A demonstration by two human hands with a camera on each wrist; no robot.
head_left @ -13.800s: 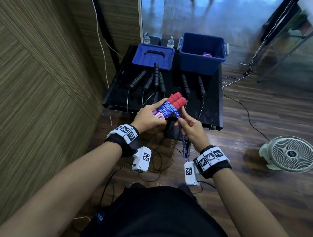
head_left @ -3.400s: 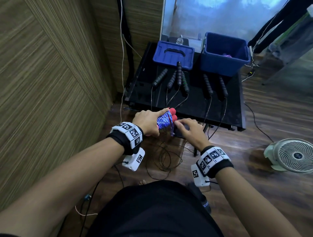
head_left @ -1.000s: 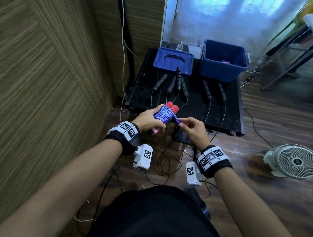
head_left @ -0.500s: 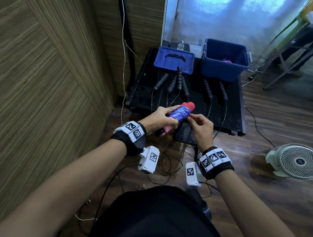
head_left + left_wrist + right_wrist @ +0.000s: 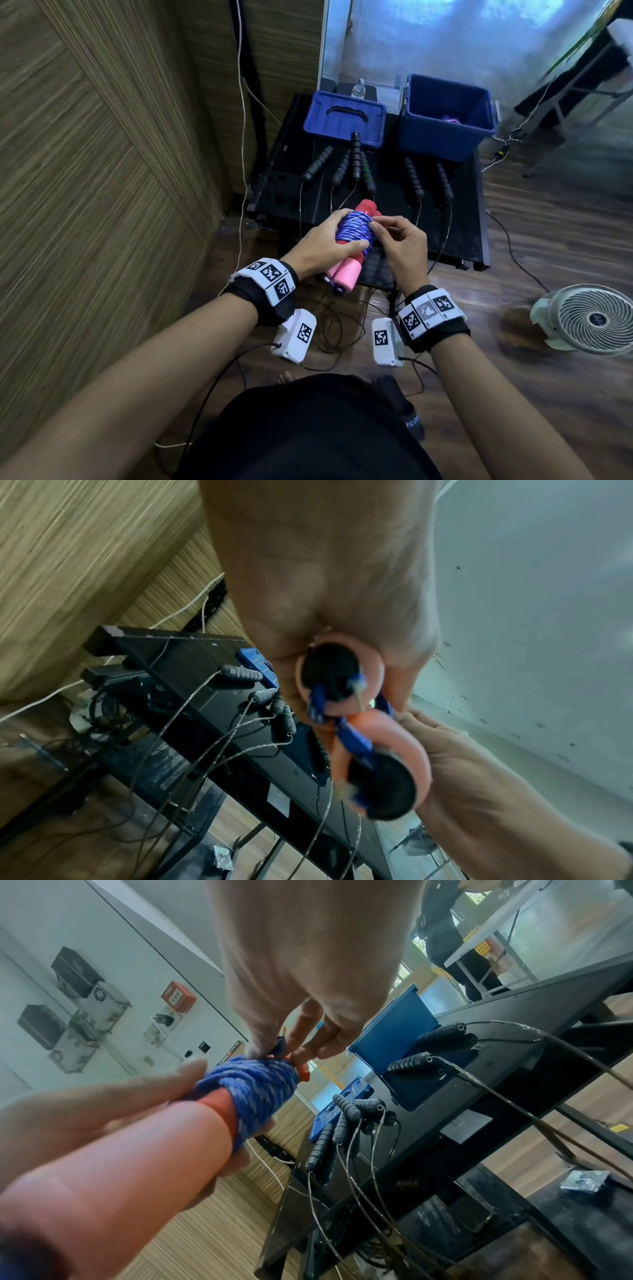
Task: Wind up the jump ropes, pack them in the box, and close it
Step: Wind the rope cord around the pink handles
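Item: I am gripping the wound jump rope (image 5: 352, 230) in my left hand (image 5: 320, 245), right hand (image 5: 400, 243) pinching its rope end, best tucked tightly under.

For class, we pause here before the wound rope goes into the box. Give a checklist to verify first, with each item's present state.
1. Blue rope wound around the pink handles: ok.
2. Left hand grips the bundle: ok.
3. Rope end tucked in by right hand: cannot tell.
4. Box open: ok.
5. Lid off, beside the box: ok.
6. Black ropes on the table wound: not ok.
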